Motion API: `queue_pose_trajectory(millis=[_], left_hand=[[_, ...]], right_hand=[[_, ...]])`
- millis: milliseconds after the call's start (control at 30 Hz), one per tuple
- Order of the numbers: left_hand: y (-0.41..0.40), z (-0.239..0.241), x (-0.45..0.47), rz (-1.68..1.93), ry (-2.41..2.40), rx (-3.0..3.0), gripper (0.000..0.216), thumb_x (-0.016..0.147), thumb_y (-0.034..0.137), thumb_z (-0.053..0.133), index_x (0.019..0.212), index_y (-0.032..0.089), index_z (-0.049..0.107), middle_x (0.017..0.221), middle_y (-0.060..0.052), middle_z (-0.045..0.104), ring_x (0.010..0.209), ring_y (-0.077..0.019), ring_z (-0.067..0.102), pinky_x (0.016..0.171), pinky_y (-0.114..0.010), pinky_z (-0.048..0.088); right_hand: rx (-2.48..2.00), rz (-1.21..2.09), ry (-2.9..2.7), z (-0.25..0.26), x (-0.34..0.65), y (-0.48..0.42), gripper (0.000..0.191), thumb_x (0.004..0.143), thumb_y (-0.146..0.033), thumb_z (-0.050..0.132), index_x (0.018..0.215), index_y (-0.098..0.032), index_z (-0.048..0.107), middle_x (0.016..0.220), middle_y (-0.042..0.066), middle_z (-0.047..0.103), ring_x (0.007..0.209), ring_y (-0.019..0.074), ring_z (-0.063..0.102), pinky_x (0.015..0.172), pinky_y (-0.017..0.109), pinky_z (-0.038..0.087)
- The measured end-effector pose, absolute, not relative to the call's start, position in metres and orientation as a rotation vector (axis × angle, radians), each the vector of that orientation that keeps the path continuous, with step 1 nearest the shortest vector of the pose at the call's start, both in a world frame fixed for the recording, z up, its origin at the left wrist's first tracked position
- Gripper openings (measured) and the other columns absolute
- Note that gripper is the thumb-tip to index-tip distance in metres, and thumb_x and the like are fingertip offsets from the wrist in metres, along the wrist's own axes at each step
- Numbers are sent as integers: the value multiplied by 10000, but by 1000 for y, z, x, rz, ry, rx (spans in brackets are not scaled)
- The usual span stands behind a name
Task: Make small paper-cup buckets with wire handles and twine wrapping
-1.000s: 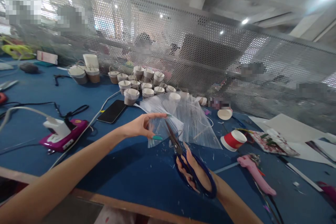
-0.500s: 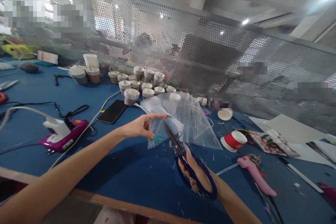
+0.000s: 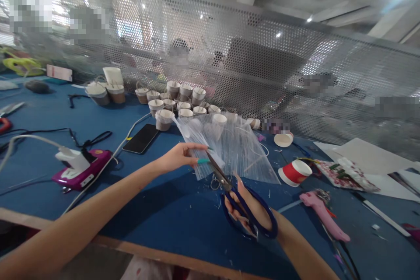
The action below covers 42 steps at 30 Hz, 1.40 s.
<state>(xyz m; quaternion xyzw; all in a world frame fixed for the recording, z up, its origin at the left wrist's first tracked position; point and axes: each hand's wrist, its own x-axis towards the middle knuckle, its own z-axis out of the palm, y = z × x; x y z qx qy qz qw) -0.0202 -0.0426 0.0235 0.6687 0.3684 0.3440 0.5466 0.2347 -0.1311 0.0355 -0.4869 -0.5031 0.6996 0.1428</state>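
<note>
At centre frame the scissors (image 3: pixel 224 180) are pointing up and left, the right hand (image 3: pixel 252 203) gripping their handles, tips reaching over the clear plastic (image 3: pixel 247 151)! The left hand (image 3: pixel 179 157) is holding thumb and forefinger apart at its left edge; whether they're pinching any, I can't tell. Cutting seems to be under way: scraps are littering the desk (image 3: pixel 157 223), while a broad fan of plastic is apparently remaining. Small cups (image 3: pixel 164 121) are crowding its upper edge; a phone (image 3: pixel 141 138) is lying left.
</note>
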Motion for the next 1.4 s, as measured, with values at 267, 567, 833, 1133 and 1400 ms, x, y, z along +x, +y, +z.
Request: queue_pose_trajectory(millis=[267, 567, 833, 1133, 1400], left_hand=[[-44, 24, -18, 765, 834, 1595, 575, 686, 202, 740, 1239, 177, 581, 700, -30, 710, 565, -141, 644, 603, -270, 536], [-47, 25, -15, 770, 792, 1596, 592, 708, 207, 722, 1273, 177, 548, 943, -92, 719, 593, -136, 650, 623, -291, 555], [-47, 24, -14, 761, 810, 1617, 589, 709, 193, 709, 1272, 188, 534, 1172, -125, 654, 606, -112, 653, 630, -278, 556], [-50, 28, -13, 756, 867, 1618, 679, 695, 170, 714, 1325, 176, 462, 1028, -95, 710, 562, -95, 639, 586, -235, 533], [-48, 23, -14, 770, 835, 1618, 703, 699, 192, 731, 1345, 188, 452, 967, -89, 721, 569, -110, 646, 576, -236, 525]], right_hand=[[-1292, 2009, -1544, 33, 234, -129, 735, 724, -869, 230, 692, -187, 501, 499, -55, 392, 336, 43, 276, 308, 201, 249], [-1275, 1983, -1530, 33, 231, -130, 688, 757, -831, 281, 705, -187, 519, 540, -37, 429, 379, 51, 338, 348, 199, 290], [-1432, 1923, -1484, 33, 225, -131, 733, 673, -894, 270, 659, -188, 464, 465, -69, 383, 322, 28, 284, 312, 178, 253], [-1474, 1871, -1500, 34, 226, -133, 712, 712, -868, 274, 678, -182, 462, 488, -77, 383, 334, 18, 288, 321, 152, 264], [-1483, 1776, -1558, 31, 225, -132, 698, 685, -879, 309, 651, -194, 435, 445, -85, 348, 305, 21, 271, 297, 154, 261]])
